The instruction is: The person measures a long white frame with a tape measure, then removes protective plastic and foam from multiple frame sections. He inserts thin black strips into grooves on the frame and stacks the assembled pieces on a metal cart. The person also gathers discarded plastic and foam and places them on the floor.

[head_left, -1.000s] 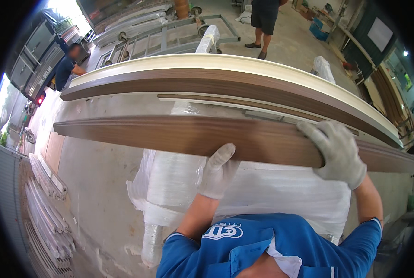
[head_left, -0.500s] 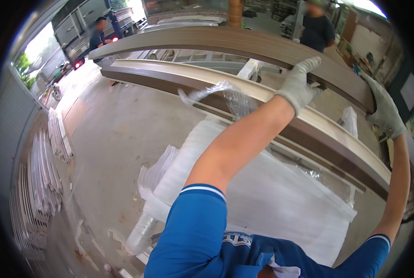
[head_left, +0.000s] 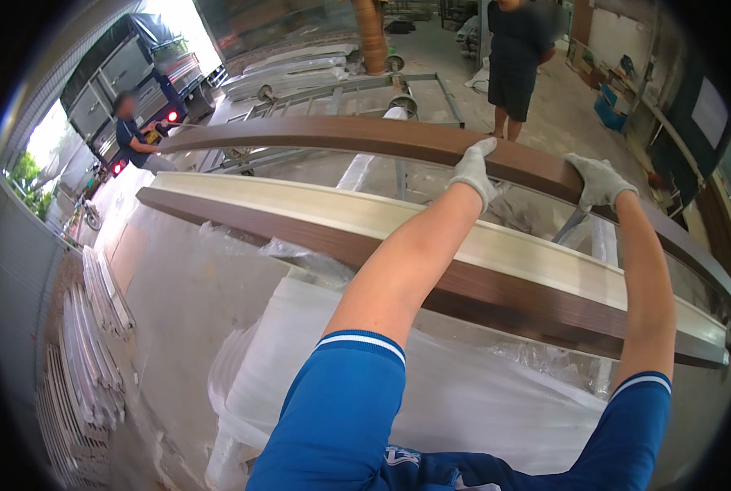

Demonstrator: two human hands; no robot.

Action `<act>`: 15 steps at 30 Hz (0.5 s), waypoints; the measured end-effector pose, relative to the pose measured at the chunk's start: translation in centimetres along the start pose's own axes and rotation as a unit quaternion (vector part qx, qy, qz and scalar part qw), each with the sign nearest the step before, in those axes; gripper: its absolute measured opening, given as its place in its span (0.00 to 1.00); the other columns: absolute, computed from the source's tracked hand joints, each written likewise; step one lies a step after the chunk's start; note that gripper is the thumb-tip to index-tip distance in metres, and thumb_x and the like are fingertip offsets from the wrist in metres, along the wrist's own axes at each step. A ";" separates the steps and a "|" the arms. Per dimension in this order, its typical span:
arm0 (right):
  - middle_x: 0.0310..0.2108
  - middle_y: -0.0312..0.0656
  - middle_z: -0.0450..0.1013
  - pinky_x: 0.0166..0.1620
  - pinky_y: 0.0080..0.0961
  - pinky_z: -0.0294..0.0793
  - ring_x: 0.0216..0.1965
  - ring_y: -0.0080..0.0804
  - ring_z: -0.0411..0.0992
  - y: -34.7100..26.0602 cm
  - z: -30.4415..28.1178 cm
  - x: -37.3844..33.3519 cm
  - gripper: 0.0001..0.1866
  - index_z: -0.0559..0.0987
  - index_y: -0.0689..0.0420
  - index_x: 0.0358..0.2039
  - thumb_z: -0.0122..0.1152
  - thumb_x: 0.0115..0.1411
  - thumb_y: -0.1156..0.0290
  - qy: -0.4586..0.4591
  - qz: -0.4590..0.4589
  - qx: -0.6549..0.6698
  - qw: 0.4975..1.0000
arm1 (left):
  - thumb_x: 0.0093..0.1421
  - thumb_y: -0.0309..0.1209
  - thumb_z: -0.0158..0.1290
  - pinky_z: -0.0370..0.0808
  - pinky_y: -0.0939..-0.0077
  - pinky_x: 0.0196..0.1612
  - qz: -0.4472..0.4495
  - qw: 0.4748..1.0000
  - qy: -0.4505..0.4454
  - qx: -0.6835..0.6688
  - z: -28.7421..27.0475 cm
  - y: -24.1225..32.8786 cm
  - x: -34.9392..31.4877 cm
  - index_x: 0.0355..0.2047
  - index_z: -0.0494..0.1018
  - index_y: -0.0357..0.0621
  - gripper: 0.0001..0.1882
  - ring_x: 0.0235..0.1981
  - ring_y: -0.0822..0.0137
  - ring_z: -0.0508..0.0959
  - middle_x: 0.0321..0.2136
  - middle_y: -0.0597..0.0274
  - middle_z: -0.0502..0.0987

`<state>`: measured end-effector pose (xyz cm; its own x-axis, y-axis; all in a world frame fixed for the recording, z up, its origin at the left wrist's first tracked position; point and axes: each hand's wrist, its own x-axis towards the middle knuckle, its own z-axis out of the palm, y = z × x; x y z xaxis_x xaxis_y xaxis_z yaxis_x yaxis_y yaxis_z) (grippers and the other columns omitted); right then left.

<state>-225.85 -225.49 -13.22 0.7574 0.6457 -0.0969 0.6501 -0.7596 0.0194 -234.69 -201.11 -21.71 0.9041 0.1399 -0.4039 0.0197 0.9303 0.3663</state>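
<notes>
A long brown wood-grain beam [head_left: 341, 135] spans the view, raised beyond a second profile. My gloved left hand [head_left: 473, 173] grips it right of the middle, fingers over its edge. Farther right, my gloved right hand [head_left: 601, 180] is closed on the same beam, thumb side toward the left hand; its undersides are hidden. A dark length continues right of that hand. Nearer to me lies a profile with a cream channel face [head_left: 341, 217] and a brown side [head_left: 496, 295]. Below it is a bundle in white foam sheet [head_left: 292, 352], with clear plastic film [head_left: 308, 258] about.
One person [head_left: 132, 135] stands near the beam's far left end; another person [head_left: 514, 61] stands beyond it. A metal frame cart [head_left: 427, 90], wrapped stacks [head_left: 300, 69] and a truck [head_left: 128, 69] are behind. Slats and wrapped strips [head_left: 91, 352] lie along the left wall.
My view has tilted up, so the beam shows lower in the picture. My right hand now sits closer to my left, and both still grip the beam.
</notes>
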 end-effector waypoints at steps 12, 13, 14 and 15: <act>0.52 0.48 0.78 0.55 0.37 0.76 0.54 0.46 0.76 2.5 8.4 5.6 0.51 0.73 0.52 0.61 0.79 0.28 0.76 -0.182 -0.038 0.114 0.976 | 0.62 0.41 0.63 0.64 0.37 0.64 -0.066 0.973 0.211 0.071 -3.4 -1.9 4.9 0.61 0.65 0.55 0.30 0.63 0.48 0.66 0.61 0.54 0.68; 0.51 0.48 0.78 0.55 0.36 0.76 0.54 0.45 0.76 2.4 9.0 5.7 0.51 0.73 0.53 0.60 0.79 0.27 0.77 -0.207 -0.043 0.106 0.972 | 0.62 0.42 0.63 0.63 0.36 0.65 -0.066 0.967 0.234 0.076 -3.4 -1.6 4.4 0.62 0.64 0.55 0.31 0.64 0.47 0.65 0.62 0.53 0.67; 0.50 0.49 0.79 0.55 0.38 0.75 0.53 0.47 0.76 2.5 9.3 5.6 0.48 0.74 0.51 0.60 0.79 0.31 0.70 -0.203 -0.036 0.089 0.974 | 0.62 0.44 0.62 0.60 0.34 0.65 -0.043 0.965 0.240 0.091 -3.3 -1.4 3.8 0.63 0.63 0.54 0.32 0.65 0.47 0.64 0.64 0.51 0.66; 0.49 0.51 0.80 0.55 0.40 0.75 0.53 0.50 0.77 2.6 9.2 5.6 0.45 0.75 0.50 0.60 0.78 0.36 0.64 -0.194 -0.016 0.052 0.979 | 0.62 0.46 0.61 0.57 0.31 0.66 -0.013 0.959 0.261 0.109 -2.9 -0.9 3.2 0.64 0.62 0.53 0.34 0.66 0.46 0.62 0.66 0.50 0.64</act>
<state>-220.53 -224.57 -22.89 0.6436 0.6060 -0.4675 0.6478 -0.7566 -0.0888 -233.06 -200.54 -25.82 0.5666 0.3217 -0.7586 0.1783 0.8510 0.4940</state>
